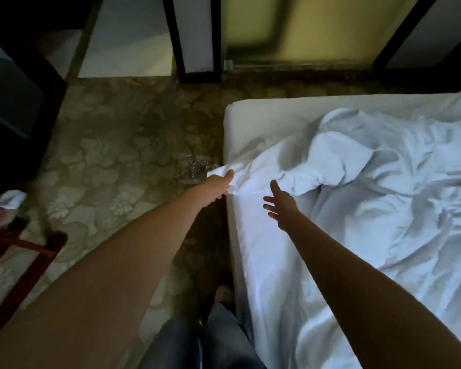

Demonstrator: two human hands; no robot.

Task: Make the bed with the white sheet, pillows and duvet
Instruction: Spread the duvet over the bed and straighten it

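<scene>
The left grip (220,185) is closed, thumb and curled fingers pinching an edge of the white sheet (253,179) at the side of the bed (264,110). The right grip (278,206) is fully open, fingers spread, holding nothing. It sits just above the sheet, near the left. The duvet (370,161) lies crumpled across the middle of the bed, partly on the sheet.

Hazards, as judged:
- Pulling with one grip only is likely to drag the sheet askew, because the duvet's weight pins the far portion.
- The pinch covers little cloth, so a sharp tug could slip it free.
- A plastic wrapper (194,169) lies on the floor (112,145) just beside the bed and could slide underfoot.

Count:
- Grips: two.
- Bed: one.
- Sheet: one.
- Duvet: one.
- Pillows: none in view.
- Wrapper: one.
- Chair (30,251): one, well apart at the left.
</scene>
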